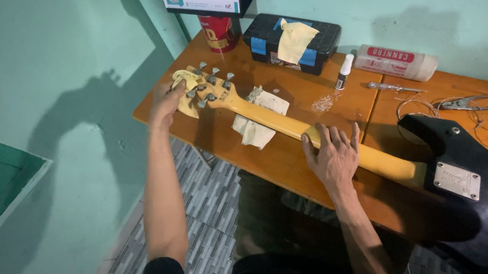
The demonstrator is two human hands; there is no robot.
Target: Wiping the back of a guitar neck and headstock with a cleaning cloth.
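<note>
We see the guitar (369, 157) lying face down across the table (290, 156), headstock (207, 88) at ten o'clock, body (473, 185) at four. At twelve behind the neck (277, 122) sits the toolbox (292, 41), a cloth (294, 38) on it; the cup (218, 32) stands left of it, the pliers (468, 104) lie at two.

An orange-brown wooden table (291, 162) stands against a pale green wall. On it lie a black-bodied guitar (460, 169) face down, a crumpled white cloth (257, 119), a black toolbox (292, 41), a red cup (219, 32), a small spray bottle (344, 71), a white tube (396, 61), pliers (468, 103) and coiled strings (423, 106).
</note>
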